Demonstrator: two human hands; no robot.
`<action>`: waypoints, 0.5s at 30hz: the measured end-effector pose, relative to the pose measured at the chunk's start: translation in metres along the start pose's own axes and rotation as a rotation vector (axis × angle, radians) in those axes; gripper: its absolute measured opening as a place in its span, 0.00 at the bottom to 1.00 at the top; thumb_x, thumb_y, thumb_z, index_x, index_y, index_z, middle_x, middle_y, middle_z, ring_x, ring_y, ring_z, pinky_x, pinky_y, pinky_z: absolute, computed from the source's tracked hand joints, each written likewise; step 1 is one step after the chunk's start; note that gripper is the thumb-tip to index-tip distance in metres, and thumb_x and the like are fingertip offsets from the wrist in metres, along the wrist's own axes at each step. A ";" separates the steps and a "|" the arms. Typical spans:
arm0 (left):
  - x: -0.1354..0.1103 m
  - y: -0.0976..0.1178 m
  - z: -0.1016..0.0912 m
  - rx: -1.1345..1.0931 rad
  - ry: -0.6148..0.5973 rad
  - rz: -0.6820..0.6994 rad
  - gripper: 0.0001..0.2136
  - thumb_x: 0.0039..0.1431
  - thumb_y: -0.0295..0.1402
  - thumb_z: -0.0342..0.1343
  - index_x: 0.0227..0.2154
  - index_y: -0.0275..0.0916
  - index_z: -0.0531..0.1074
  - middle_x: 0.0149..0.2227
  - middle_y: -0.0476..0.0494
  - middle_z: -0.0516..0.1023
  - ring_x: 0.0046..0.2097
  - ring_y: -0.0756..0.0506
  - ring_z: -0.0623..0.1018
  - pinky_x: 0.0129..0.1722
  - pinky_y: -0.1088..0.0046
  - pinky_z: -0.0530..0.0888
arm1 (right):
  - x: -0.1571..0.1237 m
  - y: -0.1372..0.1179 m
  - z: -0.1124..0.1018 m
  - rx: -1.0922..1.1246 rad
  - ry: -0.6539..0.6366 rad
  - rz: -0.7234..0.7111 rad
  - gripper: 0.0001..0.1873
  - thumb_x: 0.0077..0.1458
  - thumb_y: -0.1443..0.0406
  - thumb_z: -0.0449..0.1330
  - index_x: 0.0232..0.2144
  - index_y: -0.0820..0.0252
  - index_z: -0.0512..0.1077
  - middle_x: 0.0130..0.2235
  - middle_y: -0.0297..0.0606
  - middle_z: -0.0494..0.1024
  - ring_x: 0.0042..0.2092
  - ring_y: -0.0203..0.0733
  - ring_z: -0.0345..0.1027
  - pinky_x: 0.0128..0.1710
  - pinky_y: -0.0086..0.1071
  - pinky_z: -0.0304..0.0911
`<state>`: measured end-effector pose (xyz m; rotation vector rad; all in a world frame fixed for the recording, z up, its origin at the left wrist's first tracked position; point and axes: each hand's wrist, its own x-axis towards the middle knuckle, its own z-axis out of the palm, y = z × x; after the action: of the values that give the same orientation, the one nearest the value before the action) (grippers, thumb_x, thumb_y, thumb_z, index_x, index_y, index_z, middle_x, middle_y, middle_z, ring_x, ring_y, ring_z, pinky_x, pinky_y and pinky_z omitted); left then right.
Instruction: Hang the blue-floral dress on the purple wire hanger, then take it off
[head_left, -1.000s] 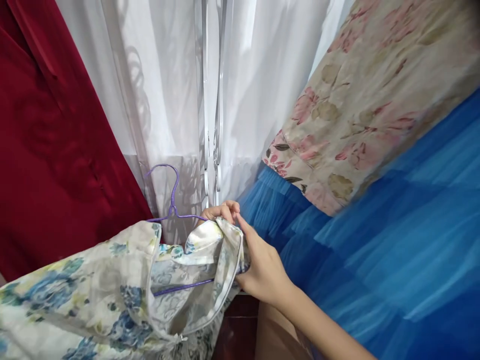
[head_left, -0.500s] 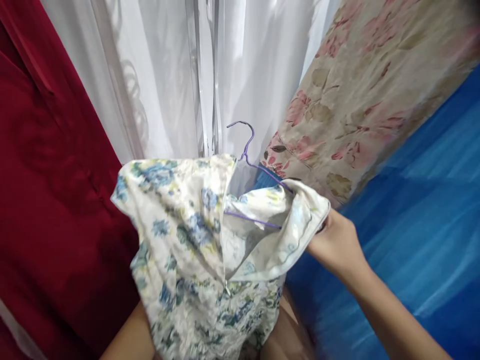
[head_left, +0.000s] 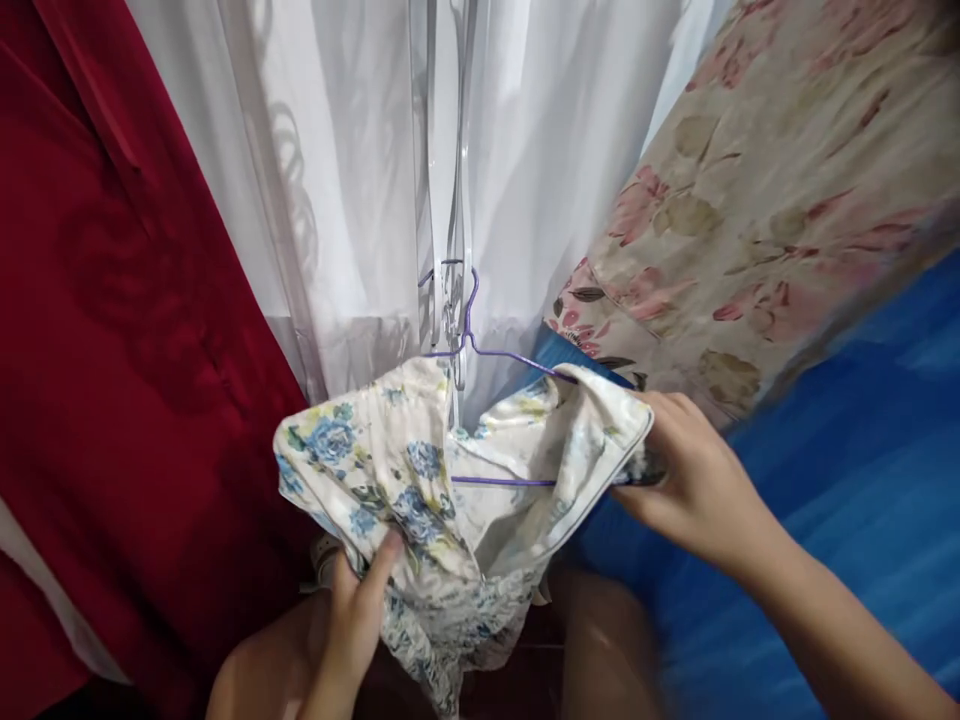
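Note:
A white garment with blue flowers (head_left: 420, 480) hangs on a thin purple wire hanger (head_left: 480, 350) in the middle of the view. My right hand (head_left: 694, 480) is closed on the garment's right shoulder and the hanger end inside it. My left hand (head_left: 352, 620) grips the cloth from below at the left, thumb pressed on the fabric. The hanger's hook points up in front of a white sheer curtain (head_left: 360, 180).
A dark red garment (head_left: 112, 330) hangs at the left. A cream cloth with pink flowers (head_left: 757, 190) hangs at the upper right above a blue tulle fabric (head_left: 840, 480). My knees show at the bottom.
My left hand has come into view and taken hold of the cloth from below. The hanger and garment have shifted slightly left and lower, with the hook turned more upright.

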<state>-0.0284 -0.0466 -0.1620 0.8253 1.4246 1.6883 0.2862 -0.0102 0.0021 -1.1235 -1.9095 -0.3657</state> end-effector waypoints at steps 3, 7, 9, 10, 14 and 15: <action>-0.010 -0.014 0.010 -0.188 0.074 -0.162 0.28 0.49 0.47 0.67 0.53 0.43 0.71 0.55 0.37 0.78 0.59 0.34 0.74 0.56 0.60 0.75 | -0.025 -0.012 0.017 -0.075 0.026 -0.093 0.38 0.46 0.66 0.63 0.61 0.51 0.66 0.62 0.47 0.67 0.65 0.70 0.55 0.62 0.63 0.52; -0.020 -0.011 0.009 -0.275 0.202 -0.231 0.24 0.53 0.42 0.65 0.52 0.44 0.70 0.56 0.39 0.77 0.59 0.35 0.75 0.54 0.60 0.77 | -0.065 -0.057 0.063 0.207 -0.104 -0.040 0.44 0.54 0.69 0.58 0.71 0.54 0.49 0.70 0.47 0.56 0.72 0.62 0.43 0.68 0.61 0.42; -0.024 -0.008 0.003 -0.227 0.162 -0.204 0.22 0.53 0.42 0.65 0.50 0.44 0.73 0.53 0.41 0.80 0.57 0.35 0.77 0.53 0.61 0.78 | -0.083 -0.080 0.088 0.459 -0.247 -0.122 0.43 0.55 0.71 0.56 0.71 0.55 0.50 0.66 0.48 0.64 0.70 0.57 0.51 0.67 0.56 0.52; -0.026 -0.007 0.000 -0.193 0.135 -0.189 0.21 0.53 0.43 0.64 0.49 0.45 0.74 0.51 0.42 0.81 0.56 0.35 0.77 0.52 0.61 0.78 | -0.091 -0.090 0.099 0.590 -0.263 -0.161 0.40 0.54 0.73 0.56 0.69 0.53 0.55 0.62 0.46 0.70 0.67 0.56 0.58 0.65 0.53 0.57; -0.028 -0.006 -0.013 -0.124 0.109 -0.165 0.20 0.54 0.47 0.63 0.49 0.48 0.74 0.50 0.44 0.81 0.57 0.35 0.77 0.50 0.62 0.79 | -0.125 -0.118 0.134 0.935 0.074 0.247 0.17 0.59 0.73 0.55 0.45 0.50 0.75 0.39 0.38 0.80 0.42 0.47 0.76 0.42 0.39 0.72; -0.028 -0.007 -0.016 -0.127 0.126 -0.163 0.21 0.54 0.47 0.63 0.50 0.49 0.74 0.51 0.44 0.81 0.57 0.36 0.76 0.50 0.62 0.79 | -0.134 -0.122 0.140 0.954 0.144 0.454 0.10 0.61 0.70 0.56 0.40 0.51 0.74 0.35 0.37 0.78 0.37 0.45 0.73 0.36 0.36 0.70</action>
<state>-0.0266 -0.0779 -0.1718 0.5266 1.4112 1.7102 0.1408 -0.0668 -0.1653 -0.7850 -1.3556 0.6437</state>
